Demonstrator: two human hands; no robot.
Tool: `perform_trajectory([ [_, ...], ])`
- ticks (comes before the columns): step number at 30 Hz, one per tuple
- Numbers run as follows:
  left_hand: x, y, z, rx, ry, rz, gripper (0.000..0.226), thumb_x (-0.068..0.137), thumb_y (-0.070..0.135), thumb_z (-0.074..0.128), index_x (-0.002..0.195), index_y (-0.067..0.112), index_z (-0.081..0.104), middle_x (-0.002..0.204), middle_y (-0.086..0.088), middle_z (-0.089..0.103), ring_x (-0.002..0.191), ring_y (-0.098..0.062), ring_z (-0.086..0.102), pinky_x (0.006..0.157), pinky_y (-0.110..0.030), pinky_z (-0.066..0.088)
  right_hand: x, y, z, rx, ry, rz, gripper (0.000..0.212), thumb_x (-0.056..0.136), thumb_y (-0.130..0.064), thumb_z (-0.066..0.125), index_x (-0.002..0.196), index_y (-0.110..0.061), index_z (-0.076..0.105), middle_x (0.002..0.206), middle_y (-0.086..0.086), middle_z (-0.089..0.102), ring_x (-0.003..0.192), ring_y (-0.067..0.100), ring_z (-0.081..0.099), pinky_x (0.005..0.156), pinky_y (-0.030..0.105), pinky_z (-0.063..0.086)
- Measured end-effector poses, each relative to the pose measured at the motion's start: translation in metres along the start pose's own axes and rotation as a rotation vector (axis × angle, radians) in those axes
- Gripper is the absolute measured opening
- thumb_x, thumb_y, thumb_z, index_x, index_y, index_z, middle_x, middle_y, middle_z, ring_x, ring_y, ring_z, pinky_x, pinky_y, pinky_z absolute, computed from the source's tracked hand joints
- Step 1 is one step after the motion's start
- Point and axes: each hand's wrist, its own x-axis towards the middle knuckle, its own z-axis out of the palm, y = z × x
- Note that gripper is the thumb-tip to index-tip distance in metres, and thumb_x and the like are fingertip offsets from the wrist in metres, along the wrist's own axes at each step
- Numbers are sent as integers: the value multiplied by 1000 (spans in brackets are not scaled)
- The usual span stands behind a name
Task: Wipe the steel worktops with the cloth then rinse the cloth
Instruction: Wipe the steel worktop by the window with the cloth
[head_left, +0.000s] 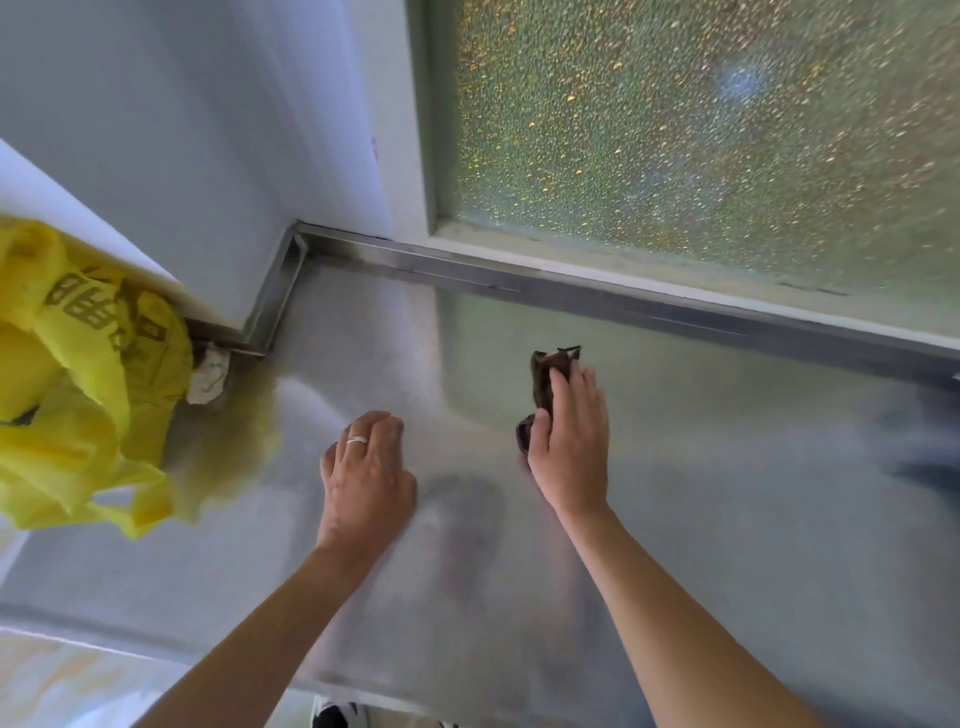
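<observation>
A steel worktop (727, 467) fills the lower part of the head view, with a raised steel lip along its back and left edges. A small dark brown cloth (543, 379) lies on it near the middle. My right hand (569, 441) lies flat over the cloth and presses it to the steel, fingers straight; cloth shows past the fingertips and beside the thumb. My left hand (366, 467), a ring on one finger, rests on the worktop to the left of the cloth with fingers bent down, holding nothing.
A yellow plastic bag (78, 379) with printed characters sits at the worktop's left end, a white crumpled scrap (208, 376) beside it. A frosted window (701, 130) rises behind the back lip. White walls meet in the far left corner. A shoe (335, 714) shows below the front edge.
</observation>
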Motion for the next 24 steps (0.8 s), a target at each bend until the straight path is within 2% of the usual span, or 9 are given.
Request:
perform_trajectory([
  [3,-6,-16,-10,-10,43,-6,42,74,19,45,115,19,58,127,-3,56,122,-29,50,99,-47,38,-20,-43,22,62,-25,-95,45,100,-12,46,144,-2,52,159,19,41,154,34,28,125,50,25],
  [5,-9,-27,-21,-22,87,-14,34,80,17,52,114,21,55,126,-3,56,122,-28,50,99,-47,39,-33,-75,37,107,-32,-131,46,98,-10,49,143,-2,53,159,18,41,154,32,27,126,48,24],
  [9,-14,-62,-47,4,153,-9,52,71,7,70,113,24,46,123,-8,59,112,-34,57,90,-49,48,-42,-134,65,175,-35,-126,50,91,-7,50,140,-4,57,157,14,46,154,31,30,126,46,26],
  [12,-19,-102,-63,9,155,-51,46,72,18,55,118,18,51,121,-11,62,103,-38,59,85,-49,51,-35,-173,86,216,-47,-172,54,84,-5,48,137,-5,60,153,11,52,151,29,36,124,46,30],
  [14,-25,-132,-71,52,131,-68,49,73,27,43,119,13,55,111,-14,65,91,-40,61,79,-49,51,-31,-200,98,226,-74,-226,56,83,-6,46,137,-6,61,150,11,54,148,29,41,122,46,33],
  [16,-29,-156,-80,49,100,-94,55,72,30,41,121,11,57,102,-16,66,86,-41,61,77,-49,50,-36,-230,111,253,-106,-268,56,83,-7,46,136,-7,62,148,12,56,145,29,46,122,43,33],
  [18,-30,-174,-88,28,96,-86,55,75,27,43,124,8,58,102,-18,68,84,-42,63,76,-49,53,-57,-264,124,303,-152,-309,51,84,-10,51,134,-9,63,147,11,57,143,28,47,123,38,31],
  [20,-32,-186,-91,13,103,-42,51,84,23,37,127,5,57,95,-19,69,78,-41,65,70,-48,55,-82,-294,136,363,-173,-329,39,91,-16,56,128,-10,67,144,9,60,142,24,48,122,37,33],
  [24,-39,-195,-94,23,99,2,50,89,19,28,129,5,54,89,-16,67,74,-37,63,69,-46,53,-96,-309,143,381,-125,-320,31,96,-16,61,124,-9,69,140,10,63,138,25,52,118,37,38],
])
